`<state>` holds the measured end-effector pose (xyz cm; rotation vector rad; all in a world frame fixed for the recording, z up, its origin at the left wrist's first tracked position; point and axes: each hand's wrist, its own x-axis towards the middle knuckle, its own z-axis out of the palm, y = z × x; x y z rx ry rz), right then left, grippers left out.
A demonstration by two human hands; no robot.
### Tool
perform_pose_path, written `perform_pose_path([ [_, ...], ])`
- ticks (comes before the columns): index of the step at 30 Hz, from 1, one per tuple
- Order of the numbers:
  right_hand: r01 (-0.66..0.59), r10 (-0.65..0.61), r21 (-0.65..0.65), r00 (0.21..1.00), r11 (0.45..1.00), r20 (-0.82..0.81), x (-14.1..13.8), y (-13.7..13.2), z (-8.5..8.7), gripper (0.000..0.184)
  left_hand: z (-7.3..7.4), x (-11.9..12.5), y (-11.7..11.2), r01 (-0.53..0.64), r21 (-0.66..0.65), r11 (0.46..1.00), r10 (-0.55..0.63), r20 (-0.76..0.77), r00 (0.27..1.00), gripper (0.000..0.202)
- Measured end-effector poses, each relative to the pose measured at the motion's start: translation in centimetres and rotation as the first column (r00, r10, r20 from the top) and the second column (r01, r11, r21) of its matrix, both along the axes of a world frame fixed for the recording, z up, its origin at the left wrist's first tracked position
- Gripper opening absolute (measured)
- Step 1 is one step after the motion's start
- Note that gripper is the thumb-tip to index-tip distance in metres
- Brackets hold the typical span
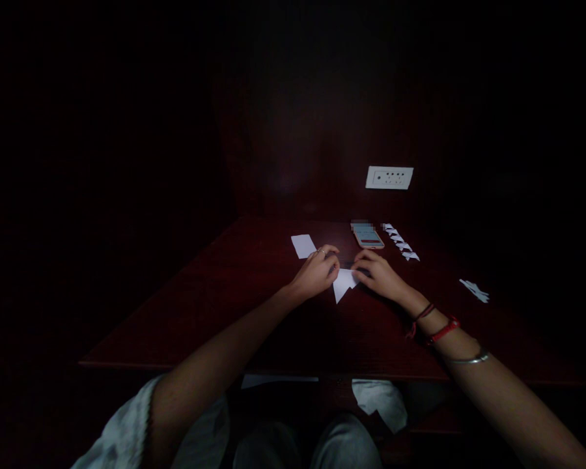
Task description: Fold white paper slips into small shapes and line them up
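Observation:
A folded piece of white paper point(344, 283) with pointed corners lies on the dark red table between my hands. My left hand point(318, 270) grips its left edge with curled fingers. On the opposite side, the bent fingers of my right hand point(375, 273) are closed at the paper's right edge. Just beyond my left hand is a flat white paper sheet point(303, 245), its lower corner close to my fingers. Past my right hand, a phone point(369, 237) with a lit screen rests on the table.
Small folded white papers point(401, 244) form a row at the back right. A little pile of white paper strips point(474, 290) lies farther right. A white socket panel point(389, 177) is on the wall behind the table point(200, 312). Pale items show below the table's front edge.

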<state>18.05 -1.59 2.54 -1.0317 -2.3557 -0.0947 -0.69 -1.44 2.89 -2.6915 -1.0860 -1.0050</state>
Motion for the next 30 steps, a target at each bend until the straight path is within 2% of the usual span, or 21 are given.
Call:
perform_pose_path([
  [8, -0.013, 0.013, -0.003, 1.0, 1.0, -0.022, -0.3, -0.4, 0.3, 0.014, -0.3, 0.2, 0.1, 0.046, -0.025, 0.999, -0.045, 0.012, 0.999, 0.009],
  [19, 0.011, -0.011, -0.003, 1.0, 1.0, -0.002, 0.0, -0.2, 0.8, 0.013, 0.2, -0.5, 0.7, 0.02, -0.027, 0.999, -0.019, 0.017, 1.0, 0.008],
  [23, 0.031, -0.031, 0.0, 0.999, 1.0, -0.032, 0.8, 0.1, 0.8, 0.013, 0.1, -1.7, 1.6, -0.04, -0.022, 0.999, 0.041, 0.027, 0.999, 0.008],
  [27, 0.043, -0.047, -0.032, 0.994, 0.999, -0.103, 1.8, 0.7, 0.5, 0.014, -0.2, -2.7, 2.4, -0.13, -0.014, 0.991, 0.13, 0.137, 0.982, 0.011],
  [30, 0.044, -0.05, -0.051, 0.991, 0.998, -0.122, 1.8, 0.8, 0.2, 0.014, -0.4, -2.1, 2.0, -0.065, -0.036, 0.997, 0.069, 0.134, 0.989, 0.013],
])
